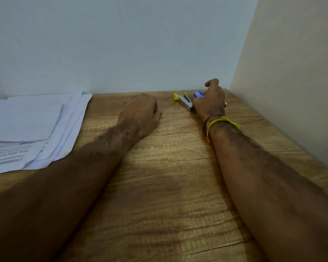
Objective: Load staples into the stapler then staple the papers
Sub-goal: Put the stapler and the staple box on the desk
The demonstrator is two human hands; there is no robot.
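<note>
A small metal stapler (184, 101) with yellow parts lies near the back of the wooden table (169, 186). Just right of it a blue box (198, 94), probably staples, peeks out from under my right hand (210, 101). That hand's fingers curl over the box and touch the stapler's near end; whether they grip the box is unclear. My left hand (140, 114) rests on the table left of the stapler as a loose fist holding nothing. A loose stack of white papers (30, 127) lies at the far left.
A pale wall runs along the table's back edge and a cream wall closes the right side. My two forearms stretch across the tabletop, with yellow and red threads around the right wrist (220, 122).
</note>
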